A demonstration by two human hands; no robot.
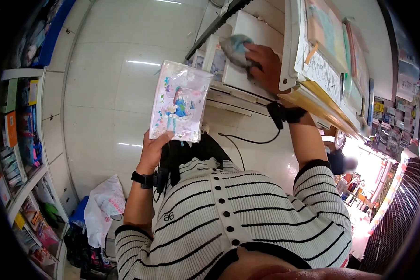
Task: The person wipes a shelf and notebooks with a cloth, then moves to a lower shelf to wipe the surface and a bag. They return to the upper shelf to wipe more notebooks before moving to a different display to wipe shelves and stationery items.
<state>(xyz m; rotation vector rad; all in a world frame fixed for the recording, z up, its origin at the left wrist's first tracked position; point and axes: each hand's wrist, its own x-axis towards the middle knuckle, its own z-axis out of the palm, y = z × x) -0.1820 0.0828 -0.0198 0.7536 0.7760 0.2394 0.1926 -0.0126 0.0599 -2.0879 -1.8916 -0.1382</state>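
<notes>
My left hand (pixel 155 147) grips a notebook (pixel 184 88) by its lower left corner, the thumb lying on the front. The notebook has a shiny clear cover over a pale pink picture of a girl in a blue dress. My right hand (pixel 267 67) is closed on a crumpled grey-blue cloth (pixel 235 49), which rests on a white shelf (pixel 259 37). Part of the right wrist is behind a rack edge. Next to the cloth, items with printed pictures (pixel 218 63) stand at the shelf's left end.
On the right, a rack holds upright notebooks and clear folders (pixel 329 98) close to my right forearm. A black cable (pixel 254 142) hangs from the right wrist strap. Stocked shelves (pixel 21 186) line the left side. A white plastic bag (pixel 105 205) lies on the tiled floor (pixel 112 93).
</notes>
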